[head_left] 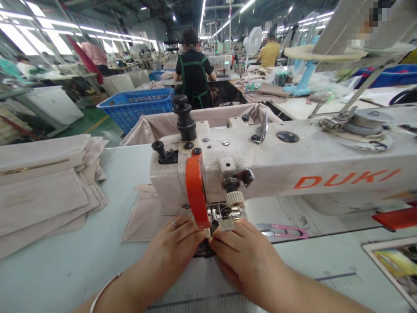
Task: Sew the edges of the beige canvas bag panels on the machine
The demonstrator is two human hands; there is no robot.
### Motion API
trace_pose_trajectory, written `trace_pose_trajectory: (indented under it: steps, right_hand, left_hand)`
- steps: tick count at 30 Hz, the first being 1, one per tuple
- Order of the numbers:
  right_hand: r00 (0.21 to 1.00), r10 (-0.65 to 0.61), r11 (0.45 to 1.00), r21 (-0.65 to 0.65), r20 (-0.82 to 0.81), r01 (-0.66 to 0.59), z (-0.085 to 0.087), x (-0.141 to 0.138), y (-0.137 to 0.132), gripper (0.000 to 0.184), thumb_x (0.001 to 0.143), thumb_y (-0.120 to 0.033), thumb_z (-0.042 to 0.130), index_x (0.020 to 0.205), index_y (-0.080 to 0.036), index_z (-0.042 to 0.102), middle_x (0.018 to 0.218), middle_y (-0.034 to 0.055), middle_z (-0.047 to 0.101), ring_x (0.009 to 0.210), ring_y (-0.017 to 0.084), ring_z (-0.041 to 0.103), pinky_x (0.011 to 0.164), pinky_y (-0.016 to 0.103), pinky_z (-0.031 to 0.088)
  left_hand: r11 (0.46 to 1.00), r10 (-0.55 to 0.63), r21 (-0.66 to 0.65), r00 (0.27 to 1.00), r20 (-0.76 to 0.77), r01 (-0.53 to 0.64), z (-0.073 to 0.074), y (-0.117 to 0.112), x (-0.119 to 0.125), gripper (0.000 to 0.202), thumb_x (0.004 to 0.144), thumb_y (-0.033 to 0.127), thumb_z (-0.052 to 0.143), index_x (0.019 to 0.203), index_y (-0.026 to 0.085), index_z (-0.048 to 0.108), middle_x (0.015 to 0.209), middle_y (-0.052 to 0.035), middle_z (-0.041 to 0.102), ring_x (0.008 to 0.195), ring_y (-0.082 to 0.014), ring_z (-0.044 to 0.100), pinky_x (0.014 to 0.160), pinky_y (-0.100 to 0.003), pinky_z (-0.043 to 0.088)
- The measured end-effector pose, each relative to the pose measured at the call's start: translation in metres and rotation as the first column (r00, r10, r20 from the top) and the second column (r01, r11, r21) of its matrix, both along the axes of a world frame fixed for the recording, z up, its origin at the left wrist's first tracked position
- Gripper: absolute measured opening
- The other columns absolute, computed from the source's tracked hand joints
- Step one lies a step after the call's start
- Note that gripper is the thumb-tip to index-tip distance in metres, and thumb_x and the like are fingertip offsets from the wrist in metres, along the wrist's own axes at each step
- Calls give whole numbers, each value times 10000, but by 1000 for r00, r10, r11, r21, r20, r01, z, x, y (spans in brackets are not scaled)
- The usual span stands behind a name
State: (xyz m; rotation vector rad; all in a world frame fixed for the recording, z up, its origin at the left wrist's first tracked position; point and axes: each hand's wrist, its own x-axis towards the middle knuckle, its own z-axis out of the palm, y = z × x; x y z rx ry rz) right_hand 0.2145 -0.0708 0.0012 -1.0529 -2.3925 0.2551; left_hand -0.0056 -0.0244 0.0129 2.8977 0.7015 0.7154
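Observation:
A white sewing machine [293,165] marked DUKI stands across the table, with an orange guard [196,191] at its head. Both my hands rest at the needle area below the guard. My left hand [174,248], with a ring on one finger, has its fingers curled and pressed down on a beige fabric piece [146,217] that runs under the machine head. My right hand [243,252] is closed beside it, fingertips pinched at the presser foot [224,215] on the same fabric. The fabric between the hands is mostly hidden.
A stack of beige fabric pieces [42,191] lies at the left on the pale table [81,261]. Pink thread snips [283,231] lie right of my hands. A blue basket [140,106] stands behind. Other people work at tables further back.

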Motion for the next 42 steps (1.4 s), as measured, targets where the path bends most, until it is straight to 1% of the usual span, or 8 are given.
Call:
trace_pose_trajectory:
  steps: [4,9,19,23,28,34,38,42]
  right_hand:
    - [998,-30,999,-33,-55,28,0,2,-3,199,892,-76,539,1025,-193,630,994,47,678,900,219,582,820,378,483]
    - [999,-38,998,57,-29,39,-1,-2,-3,366,831,-35,514,1158,-158,623,1068,96,693,968,252,606,875,425,514]
    - [994,-101,991,84,-30,103,-6,-10,5,405,824,-31,485,1187,-130,635,1180,148,661,1039,325,577,873,516,541]
    - [988,-155,987,36,-1,155,-10,-14,8,445,832,-58,503,1254,-141,616,1254,171,608,1039,346,556,839,531,545]
    - [985,-173,984,47,-29,174,-13,-13,9,390,856,-77,507,1217,-157,633,1182,155,621,984,329,557,815,511,536]
    - [982,-188,982,-2,-25,188,-8,-14,9,355,864,-83,505,1181,-168,642,1136,127,630,947,316,547,786,490,526]
    - [983,-182,981,-60,4,182,-4,-14,8,337,891,-82,484,1172,-169,648,1153,120,623,994,312,539,842,487,508]
    - [980,-197,978,-58,25,198,-5,-14,8,347,910,-98,484,1213,-171,637,1188,124,608,1005,310,526,847,477,494]
  left_hand:
    - [1000,20,15,1000,-9,-20,2,0,2,304,1084,168,334,1053,172,637,960,-43,731,885,-173,694,826,-312,587]
    - [993,27,118,998,-54,-20,4,1,2,352,1066,106,306,1027,173,650,964,-33,749,895,-154,710,841,-277,596]
    - [999,28,-15,999,-41,-29,2,22,-6,291,1037,109,398,1084,181,677,1026,-35,758,1007,-169,704,948,-310,564]
    - [995,77,-59,997,-26,-79,-7,35,-10,303,1043,168,409,1074,212,707,1030,-29,768,982,-190,712,915,-340,579]
    - [988,118,-97,992,-46,-122,-20,49,-14,269,1019,238,477,1066,238,741,1052,-48,759,963,-231,698,861,-373,588]
    - [980,138,-138,988,-65,-146,-30,54,-17,284,1035,233,471,1077,270,749,1061,-28,756,999,-228,686,919,-377,563]
    - [980,122,-151,991,-51,-129,-27,54,-15,277,1030,235,487,1136,289,737,1124,-15,754,1028,-211,690,951,-352,552]
    - [981,137,-137,990,-30,-140,-19,51,-13,297,1036,244,462,1102,254,751,1073,-40,775,981,-237,715,883,-367,578]
